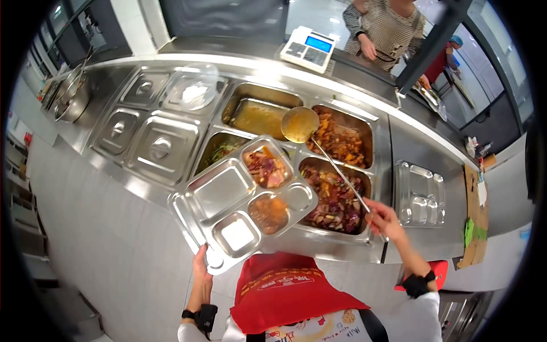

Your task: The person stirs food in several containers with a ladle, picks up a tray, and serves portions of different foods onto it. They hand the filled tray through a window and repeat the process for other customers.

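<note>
My left hand (200,265) grips the near-left corner of a steel compartment tray (221,188), tilted over the serving counter. Two of its compartments hold food: a red-brown mix (265,167) and a brown one with orange chunks (269,214). My right hand (384,219) is closed round the handle of a long ladle (341,173). The ladle's bowl, with yellowish liquid in it, hangs above the edge between two food pans, beyond the tray. Purple and orange pieces fill the nearest pan (336,199). Behind it is a pan of orange-brown chunks (342,139).
A pan with yellowish broth (259,117) and a partly hidden pan of greens (219,151) lie left. Lidded pans (161,149) are farther left. Stacked trays (420,194) stand right. A white scale-like device (307,50) sits behind, near a person (387,28) across the counter.
</note>
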### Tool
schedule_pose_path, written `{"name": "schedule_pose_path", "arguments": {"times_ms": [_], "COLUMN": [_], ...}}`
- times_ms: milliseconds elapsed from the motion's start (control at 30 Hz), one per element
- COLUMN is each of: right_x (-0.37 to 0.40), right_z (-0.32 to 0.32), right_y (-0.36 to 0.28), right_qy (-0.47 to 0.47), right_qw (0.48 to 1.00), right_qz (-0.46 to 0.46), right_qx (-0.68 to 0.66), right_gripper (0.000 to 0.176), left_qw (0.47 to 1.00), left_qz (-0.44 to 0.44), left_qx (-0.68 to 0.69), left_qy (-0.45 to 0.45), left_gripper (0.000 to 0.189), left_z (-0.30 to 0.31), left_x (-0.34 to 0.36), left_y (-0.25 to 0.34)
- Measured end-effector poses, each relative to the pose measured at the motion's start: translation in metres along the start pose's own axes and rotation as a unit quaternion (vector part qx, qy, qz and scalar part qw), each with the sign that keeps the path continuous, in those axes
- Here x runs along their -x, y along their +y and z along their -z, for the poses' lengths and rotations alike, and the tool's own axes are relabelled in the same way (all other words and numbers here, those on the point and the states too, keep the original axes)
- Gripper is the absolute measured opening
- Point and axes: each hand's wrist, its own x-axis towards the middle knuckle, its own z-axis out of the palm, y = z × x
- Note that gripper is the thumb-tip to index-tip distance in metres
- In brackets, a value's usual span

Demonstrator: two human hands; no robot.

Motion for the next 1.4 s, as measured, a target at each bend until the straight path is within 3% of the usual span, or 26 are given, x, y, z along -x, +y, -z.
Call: {"name": "schedule_pose_path", "arguments": {"times_ms": [67, 100, 133, 200, 300, 400, 533, 567, 667, 700, 733, 800, 900, 1000, 1167, 1333, 1400], "right_x": [-0.021, -0.034, -0.045, -0.061, -0.083, -0.121, -0.115, -0.106, -0.121, -0.112, -0.114, -0.112, -0.108, -0.075, -0.075, -0.052, -0.029], "right_z": [-0.006, -0.012, -0.020, -0.043, -0.089, -0.115, -0.119, -0.123, -0.139, -0.159, -0.173, -0.204, -0.209, -0.177, -0.155, -0.133, -0.130], "right_y": [-0.006, -0.006, -0.009, -0.016, -0.012, 0.015, 0.013, 0.003, 0.049, 0.034, 0.042, 0.032, 0.038, 0.026, 0.038, 0.038, 0.015], "right_qy": [-0.057, -0.093, -0.113, -0.173, -0.179, -0.144, -0.109, -0.086, -0.071, -0.094, -0.137, -0.176, -0.193, -0.143, -0.112, -0.134, -0.174], "right_qw": [0.991, 0.965, 0.908, 0.841, 0.786, 0.809, 0.867, 0.865, 0.939, 0.975, 0.983, 0.961, 0.928, 0.956, 0.930, 0.920, 0.922], "right_qz": [0.013, 0.088, 0.213, 0.264, 0.254, 0.311, 0.277, 0.227, 0.123, -0.033, -0.119, -0.186, -0.210, -0.160, -0.177, -0.152, -0.151], "right_qx": [0.124, 0.227, 0.342, 0.439, 0.534, 0.477, 0.399, 0.438, 0.313, 0.200, 0.018, -0.103, -0.242, -0.201, -0.303, -0.334, -0.312], "right_gripper": [0.042, 0.044, 0.046, 0.045, 0.040, 0.039, 0.041, 0.040, 0.037, 0.038, 0.041, 0.045, 0.045, 0.046, 0.043, 0.039, 0.039], "left_qw": [0.998, 0.997, 0.993, 0.987, 0.985, 0.977, 0.981, 0.981, 0.983, 0.984, 0.983, 0.981, 0.983, 0.985, 0.985, 0.986, 0.988], "left_qz": [-0.006, -0.047, -0.072, -0.080, -0.104, -0.098, -0.097, -0.095, -0.091, -0.090, -0.087, -0.080, -0.090, -0.095, -0.060, -0.009, -0.028], "left_qx": [0.005, 0.011, 0.011, 0.013, 0.022, 0.045, 0.045, 0.049, 0.055, 0.057, 0.062, 0.067, 0.077, 0.116, 0.131, 0.136, 0.129], "left_qy": [0.064, 0.068, 0.090, 0.137, 0.136, 0.183, 0.164, 0.164, 0.150, 0.145, 0.151, 0.163, 0.140, 0.084, 0.092, 0.094, 0.080], "left_gripper": [0.036, 0.035, 0.027, 0.027, 0.028, 0.029, 0.030, 0.030, 0.032, 0.033, 0.034, 0.036, 0.040, 0.033, 0.026, 0.029, 0.028], "left_z": [0.056, 0.074, 0.089, 0.126, 0.157, 0.154, 0.168, 0.168, 0.163, 0.161, 0.158, 0.153, 0.151, 0.133, 0.126, 0.126, 0.131], "left_x": [0.033, 0.051, 0.070, 0.096, 0.115, 0.120, 0.101, 0.097, 0.088, 0.087, 0.086, 0.087, 0.081, 0.082, 0.072, 0.053, 0.045], "left_y": [0.012, 0.018, 0.022, 0.027, 0.026, 0.024, 0.009, 0.006, 0.003, 0.002, 0.001, 0.003, 0.007, 0.016, 0.019, 0.015, 0.011]}}
